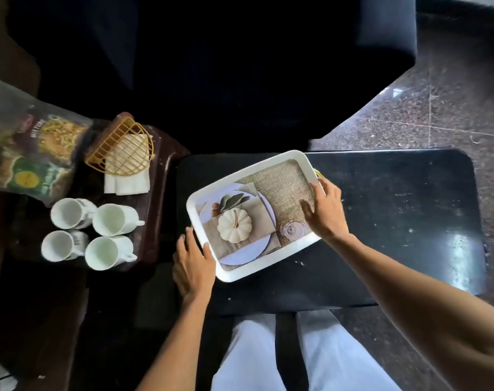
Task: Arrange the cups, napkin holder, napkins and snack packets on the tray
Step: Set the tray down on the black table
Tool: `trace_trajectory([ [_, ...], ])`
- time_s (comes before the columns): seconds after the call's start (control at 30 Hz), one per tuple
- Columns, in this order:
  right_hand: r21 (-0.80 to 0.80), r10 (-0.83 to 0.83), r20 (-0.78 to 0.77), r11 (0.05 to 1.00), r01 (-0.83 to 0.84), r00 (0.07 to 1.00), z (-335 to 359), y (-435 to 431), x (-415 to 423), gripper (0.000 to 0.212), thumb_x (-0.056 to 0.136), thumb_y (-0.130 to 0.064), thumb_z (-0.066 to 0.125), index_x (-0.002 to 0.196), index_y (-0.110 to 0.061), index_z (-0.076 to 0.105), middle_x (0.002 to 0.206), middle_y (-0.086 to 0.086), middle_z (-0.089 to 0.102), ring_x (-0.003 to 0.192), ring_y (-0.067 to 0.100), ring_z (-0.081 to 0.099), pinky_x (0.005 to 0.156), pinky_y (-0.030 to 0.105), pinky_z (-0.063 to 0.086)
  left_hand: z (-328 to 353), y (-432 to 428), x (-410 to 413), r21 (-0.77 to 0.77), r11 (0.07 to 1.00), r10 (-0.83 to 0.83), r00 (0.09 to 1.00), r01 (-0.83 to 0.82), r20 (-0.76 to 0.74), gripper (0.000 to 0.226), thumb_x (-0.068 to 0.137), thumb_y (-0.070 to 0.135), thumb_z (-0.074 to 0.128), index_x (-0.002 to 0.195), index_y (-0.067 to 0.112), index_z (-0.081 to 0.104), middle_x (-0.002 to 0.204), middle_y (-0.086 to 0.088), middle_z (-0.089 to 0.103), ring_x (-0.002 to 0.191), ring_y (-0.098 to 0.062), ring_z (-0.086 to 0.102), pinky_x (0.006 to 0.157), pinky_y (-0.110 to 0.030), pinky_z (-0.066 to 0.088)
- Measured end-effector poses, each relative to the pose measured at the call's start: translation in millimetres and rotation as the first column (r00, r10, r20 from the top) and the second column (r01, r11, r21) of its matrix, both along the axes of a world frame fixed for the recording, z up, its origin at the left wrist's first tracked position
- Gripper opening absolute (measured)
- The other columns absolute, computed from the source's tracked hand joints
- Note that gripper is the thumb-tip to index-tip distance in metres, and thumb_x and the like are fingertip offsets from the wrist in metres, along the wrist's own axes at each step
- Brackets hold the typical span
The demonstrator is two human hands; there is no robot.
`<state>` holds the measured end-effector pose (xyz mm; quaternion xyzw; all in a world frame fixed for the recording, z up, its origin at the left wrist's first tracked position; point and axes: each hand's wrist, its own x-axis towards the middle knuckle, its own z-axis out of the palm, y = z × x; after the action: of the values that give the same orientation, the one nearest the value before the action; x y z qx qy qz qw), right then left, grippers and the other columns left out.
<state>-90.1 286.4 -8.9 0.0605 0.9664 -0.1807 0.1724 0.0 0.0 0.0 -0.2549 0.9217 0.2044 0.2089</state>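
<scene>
Both hands, left hand (193,263) and right hand (323,210), are gripping the skewed tray (271,270) (still bare); cups (92,232) are sitting leftward, nearer the left.

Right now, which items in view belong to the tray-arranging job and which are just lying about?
Job items: white tray held by left hand and right hand; four white cups; yellow wire napkin holder; napkins; snack packets.

Lying about: black table; brown side table; dark chair.
</scene>
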Motion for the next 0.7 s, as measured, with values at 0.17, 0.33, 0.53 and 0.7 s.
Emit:
trace_trajectory([
  [0.17,0.001,-0.277,0.139,0.96,0.279,0.951,-12,32,-25,0.065,0.096,-0.027,0.061,0.148,0.001,0.035,0.149,0.025,0.038,0.138,0.041,0.034,0.114,0.046,0.03,-15,-10,-9,0.127,0.978,0.162,0.986,-0.164,0.025,0.057,0.102,0.027,0.052,0.155,0.015,0.034,0.146,-0.017,0.049,0.128,-0.041,0.054,0.094,-0.051,0.049],
  [0.33,-0.008,-0.246,0.248,0.967,0.256,0.937,-31,47,-38,0.044,0.092,-0.032,0.061,0.125,-0.004,0.054,0.126,0.023,0.059,0.119,0.04,0.054,0.099,0.045,0.046,-31,-12,-14,0.14,0.95,0.277,0.96,-0.279,0.034,0.049,0.101,0.024,0.054,0.147,0.012,0.046,0.144,-0.017,0.05,0.128,-0.039,0.053,0.097,-0.052,0.048],
  [0.53,-0.052,-0.318,0.201,0.941,0.334,0.926,-48,49,-48,0.034,0.101,-0.027,0.049,0.119,0.001,0.059,0.114,0.025,0.066,0.106,0.041,0.061,0.085,0.039,0.045,-50,-13,-17,0.247,0.846,0.474,0.879,-0.472,0.055,0.036,0.103,0.006,0.043,0.137,0.01,0.056,0.132,-0.02,0.061,0.124,-0.038,0.057,0.103,-0.052,0.05],
  [0.7,-0.178,-0.433,0.179,0.869,0.462,0.884,-47,66,-41,0.029,0.103,-0.019,0.048,0.113,-0.006,0.071,0.108,0.017,0.072,0.101,0.031,0.065,0.089,0.035,0.048,-52,-11,-21,0.301,0.718,0.647,0.761,-0.627,0.041,0.031,0.103,0.006,0.048,0.13,0.01,0.063,0.12,-0.016,0.07,0.105,-0.027,0.067,0.093,-0.043,0.056],
])
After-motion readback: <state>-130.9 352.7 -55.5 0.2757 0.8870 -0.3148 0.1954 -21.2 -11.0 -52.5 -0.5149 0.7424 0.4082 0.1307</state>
